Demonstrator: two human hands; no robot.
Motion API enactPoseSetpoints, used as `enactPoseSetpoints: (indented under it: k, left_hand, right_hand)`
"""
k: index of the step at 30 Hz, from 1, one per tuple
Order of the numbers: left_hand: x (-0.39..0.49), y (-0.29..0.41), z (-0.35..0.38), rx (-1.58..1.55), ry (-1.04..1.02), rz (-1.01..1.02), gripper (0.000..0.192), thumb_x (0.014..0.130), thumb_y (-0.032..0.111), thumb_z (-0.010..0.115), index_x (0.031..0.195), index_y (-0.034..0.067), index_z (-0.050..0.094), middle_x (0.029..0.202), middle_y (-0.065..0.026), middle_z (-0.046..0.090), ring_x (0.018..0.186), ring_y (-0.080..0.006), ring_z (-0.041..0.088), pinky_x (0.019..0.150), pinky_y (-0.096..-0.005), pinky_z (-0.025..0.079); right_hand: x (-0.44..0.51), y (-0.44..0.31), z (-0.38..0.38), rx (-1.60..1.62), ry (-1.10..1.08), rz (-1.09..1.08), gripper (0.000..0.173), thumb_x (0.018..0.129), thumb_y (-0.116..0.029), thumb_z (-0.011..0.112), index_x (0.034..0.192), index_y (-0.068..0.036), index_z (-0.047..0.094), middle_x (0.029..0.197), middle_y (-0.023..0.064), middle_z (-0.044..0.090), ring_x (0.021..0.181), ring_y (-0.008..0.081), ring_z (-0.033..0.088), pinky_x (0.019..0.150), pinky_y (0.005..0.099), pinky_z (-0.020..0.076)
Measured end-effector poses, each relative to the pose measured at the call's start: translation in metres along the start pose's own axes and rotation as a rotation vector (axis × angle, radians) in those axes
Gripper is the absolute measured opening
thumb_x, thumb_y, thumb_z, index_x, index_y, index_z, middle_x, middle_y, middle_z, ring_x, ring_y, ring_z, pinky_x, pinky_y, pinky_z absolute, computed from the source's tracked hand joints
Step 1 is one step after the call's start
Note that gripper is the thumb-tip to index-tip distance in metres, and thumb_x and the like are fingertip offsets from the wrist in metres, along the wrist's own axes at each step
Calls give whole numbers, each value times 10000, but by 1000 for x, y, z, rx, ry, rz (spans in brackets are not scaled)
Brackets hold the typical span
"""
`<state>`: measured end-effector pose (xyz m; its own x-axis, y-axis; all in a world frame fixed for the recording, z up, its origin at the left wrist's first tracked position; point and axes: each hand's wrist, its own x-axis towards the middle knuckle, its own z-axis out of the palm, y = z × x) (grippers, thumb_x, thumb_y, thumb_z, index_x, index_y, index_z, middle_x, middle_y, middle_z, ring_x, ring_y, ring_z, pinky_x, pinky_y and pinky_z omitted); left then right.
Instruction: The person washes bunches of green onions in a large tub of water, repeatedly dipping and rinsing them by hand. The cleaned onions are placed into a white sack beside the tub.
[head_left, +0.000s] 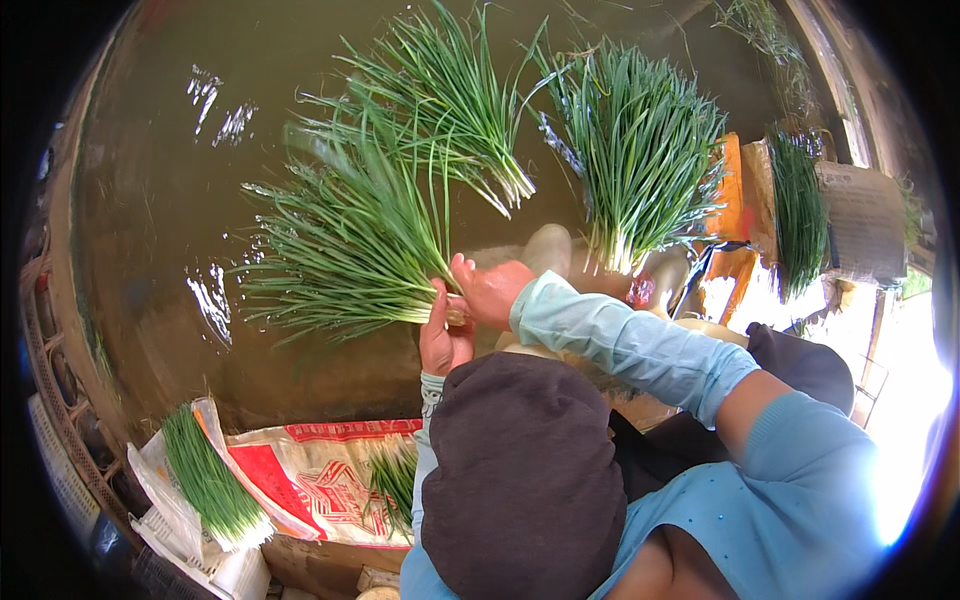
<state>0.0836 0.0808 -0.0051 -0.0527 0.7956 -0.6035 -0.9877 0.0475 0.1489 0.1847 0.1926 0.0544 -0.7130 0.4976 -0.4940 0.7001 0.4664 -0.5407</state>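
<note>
My left hand (444, 341) is closed around the white root ends of a spread bunch of chives or thin spring onions (337, 259). Close beside it, my right hand (495, 289) grips the lower ends of some upright stalks (431, 232), whose leaf tips are blurred. The two hands nearly touch, and their fingers hide part of the stems. Beyond them, a looser bunch (465, 105) lies in the murky water (150, 247), white ends towards me. A thicker bunch (634, 142) stands fanned out farther right, its pale bases near my boots.
Two light boots (550, 247) and my dark-clad knee (525, 465) are in front of me. Lower left, a printed sack (285, 480) bears a neat green bundle (214, 476) and a partly hidden one (394, 472). Another bundle (796, 214) lies right, by an orange piece (727, 187).
</note>
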Motion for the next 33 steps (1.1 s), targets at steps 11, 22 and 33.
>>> enactPoseSetpoints:
  k: [11, 22, 33]
  left_hand:
    - [-7, -11, -24, -5, 161, 23, 170, 923, 51, 558, 1082, 96, 519, 1095, -95, 562, 890, -145, 577, 761, -296, 516]
    - [19, -20, -61, 900, 836, 24, 154, 953, 139, 537, 1029, 5, 539, 735, -20, 516, 562, -80, 428, 528, -207, 388]
    - [-81, 124, 104, -370, -402, 353, 363, 994, 183, 445, 1287, -23, 389, 708, -1, 460, 567, -88, 424, 528, -240, 406]
  right_hand:
    - [26, 65, 20, 397, 161, 104, 252, 903, -262, 511, 1053, -93, 623, 827, 115, 675, 674, 281, 646, 650, 391, 514]
    - [58, 75, 37, 286, 8, 236, 238, 895, -172, 500, 1067, -24, 572, 965, 208, 645, 735, 364, 646, 672, 445, 519]
    - [38, 146, -23, -65, 445, 358, 334, 837, -315, 643, 1019, -70, 509, 945, 135, 597, 884, 331, 600, 754, 407, 493]
